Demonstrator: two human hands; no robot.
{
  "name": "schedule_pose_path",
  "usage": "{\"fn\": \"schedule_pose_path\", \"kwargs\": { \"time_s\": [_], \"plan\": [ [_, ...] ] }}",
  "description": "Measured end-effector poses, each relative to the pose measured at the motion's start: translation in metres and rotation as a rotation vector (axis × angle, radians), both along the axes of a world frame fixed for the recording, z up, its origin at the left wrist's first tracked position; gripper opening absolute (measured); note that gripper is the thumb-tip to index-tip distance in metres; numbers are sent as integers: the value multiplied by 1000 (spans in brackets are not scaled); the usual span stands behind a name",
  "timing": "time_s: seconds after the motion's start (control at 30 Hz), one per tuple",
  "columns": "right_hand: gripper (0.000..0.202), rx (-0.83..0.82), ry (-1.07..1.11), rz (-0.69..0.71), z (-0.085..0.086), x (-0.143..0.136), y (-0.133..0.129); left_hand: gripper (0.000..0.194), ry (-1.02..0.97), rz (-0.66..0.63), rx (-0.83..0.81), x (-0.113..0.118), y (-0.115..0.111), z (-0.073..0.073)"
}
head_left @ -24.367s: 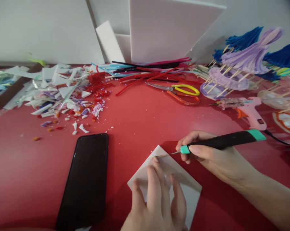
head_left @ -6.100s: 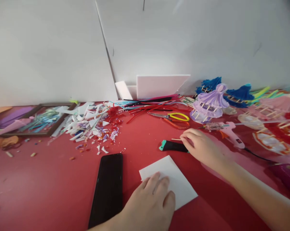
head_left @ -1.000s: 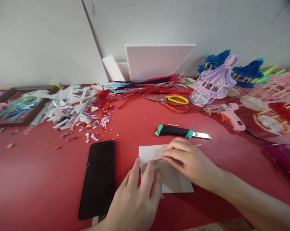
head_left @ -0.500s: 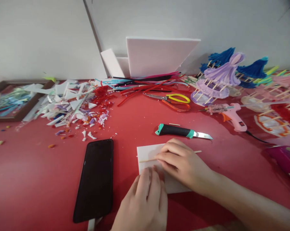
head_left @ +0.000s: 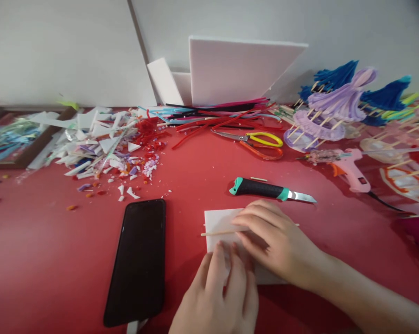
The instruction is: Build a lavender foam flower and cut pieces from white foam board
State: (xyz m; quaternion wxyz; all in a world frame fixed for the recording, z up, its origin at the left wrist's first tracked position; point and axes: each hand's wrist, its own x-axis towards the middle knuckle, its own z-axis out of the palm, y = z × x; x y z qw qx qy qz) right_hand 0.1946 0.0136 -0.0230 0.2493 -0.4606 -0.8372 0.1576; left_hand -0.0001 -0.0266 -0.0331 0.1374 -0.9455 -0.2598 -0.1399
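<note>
Stick (head_left: 218,233) lay across white board (head_left: 214,218), tip past L edge. My L hand (head_left: 218,292), fingers slightly spread, rested on board, prob. vs. sliding. R hand (head_left: 282,236) narrow over stick, prob. steadying; couldn't tell if pinched. Knife (head_left: 261,189) lay nearby.

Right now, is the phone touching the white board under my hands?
Apart. The head view shows red tabletop between the phone and the left edge of the white board.

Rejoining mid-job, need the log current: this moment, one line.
left hand: on white board | right hand: touching thin stick across board | cutter: beyond board | phone: left, screen dark
</note>
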Motion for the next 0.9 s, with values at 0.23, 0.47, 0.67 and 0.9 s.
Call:
{"fn": "schedule_pose_path", "kwargs": {
  "time_s": [0.23,0.47,0.67,0.9],
  "plan": [
    [15,33,2,15,3,0,0,34,6,17,-21,1,1,4],
    [17,64,-2,-9,0,-4,-4,29,-27,82,21,1,0,3],
    [16,104,2,-22,-1,-5,-2,30,7,120,9,0,-2,7],
    [15,84,21,-9,-2,-5,-3,38,66,159,-38,-1,-5,13]
  ]
}}
